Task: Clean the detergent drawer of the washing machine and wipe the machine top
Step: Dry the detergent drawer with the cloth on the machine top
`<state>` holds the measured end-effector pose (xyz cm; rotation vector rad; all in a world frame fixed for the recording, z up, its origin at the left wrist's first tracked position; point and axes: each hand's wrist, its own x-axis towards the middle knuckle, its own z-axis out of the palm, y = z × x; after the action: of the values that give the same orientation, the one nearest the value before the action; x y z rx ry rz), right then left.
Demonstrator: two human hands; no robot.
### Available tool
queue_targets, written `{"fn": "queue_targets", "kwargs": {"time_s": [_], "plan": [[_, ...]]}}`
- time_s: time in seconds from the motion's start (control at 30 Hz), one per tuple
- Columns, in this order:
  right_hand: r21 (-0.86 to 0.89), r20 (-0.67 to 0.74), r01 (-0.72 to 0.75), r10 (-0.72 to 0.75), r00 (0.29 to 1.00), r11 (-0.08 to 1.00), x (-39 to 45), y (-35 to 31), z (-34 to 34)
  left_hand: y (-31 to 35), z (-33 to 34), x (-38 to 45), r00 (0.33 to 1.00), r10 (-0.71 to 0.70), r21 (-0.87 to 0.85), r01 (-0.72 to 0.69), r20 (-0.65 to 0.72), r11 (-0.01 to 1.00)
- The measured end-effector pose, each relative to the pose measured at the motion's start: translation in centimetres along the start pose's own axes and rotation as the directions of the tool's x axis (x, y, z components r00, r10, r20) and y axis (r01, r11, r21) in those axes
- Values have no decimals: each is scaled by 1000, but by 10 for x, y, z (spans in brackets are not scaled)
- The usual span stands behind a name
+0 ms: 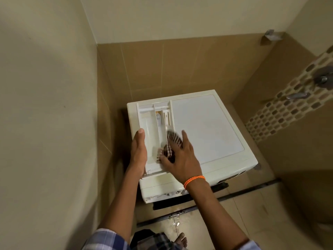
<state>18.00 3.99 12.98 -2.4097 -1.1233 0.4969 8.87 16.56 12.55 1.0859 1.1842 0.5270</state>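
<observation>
The white detergent drawer lies flat on the left part of the washing machine top, its compartments facing up. My left hand grips the drawer's left edge with the thumb over the rim. My right hand, with an orange band on the wrist, holds a dark striped cloth. The cloth is blurred and presses into the drawer's near right compartment.
The washing machine stands in a narrow tiled corner, with a beige wall close on the left. Taps stick out of the mosaic-striped wall on the right. The floor tiles in front look wet, and a bare foot shows at the bottom.
</observation>
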Motion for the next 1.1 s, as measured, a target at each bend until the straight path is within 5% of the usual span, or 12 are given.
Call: {"fn": "queue_targets", "kwargs": {"time_s": [0.2, 0.5, 0.67, 0.87, 1.1], "plan": [[-11, 42, 36, -36, 998, 999, 4, 12, -5, -5, -3, 6, 999, -11, 15, 10, 38, 1000], [-264, 159, 33, 9, 987, 964, 43, -6, -25, -8, 1, 4, 991, -83, 2, 83, 102, 997], [-376, 185, -89, 168, 968, 922, 55, -15, -28, -19, 1, 6, 991, -75, -18, 77, 112, 997], [-272, 175, -29, 79, 981, 962, 42, -14, -15, -10, -5, 7, 999, -18, 15, 18, 32, 1000], [-15, 249, -234, 231, 941, 972, 20, 1, -6, -4, -9, 5, 996, 89, 42, -89, -4, 995]]}}
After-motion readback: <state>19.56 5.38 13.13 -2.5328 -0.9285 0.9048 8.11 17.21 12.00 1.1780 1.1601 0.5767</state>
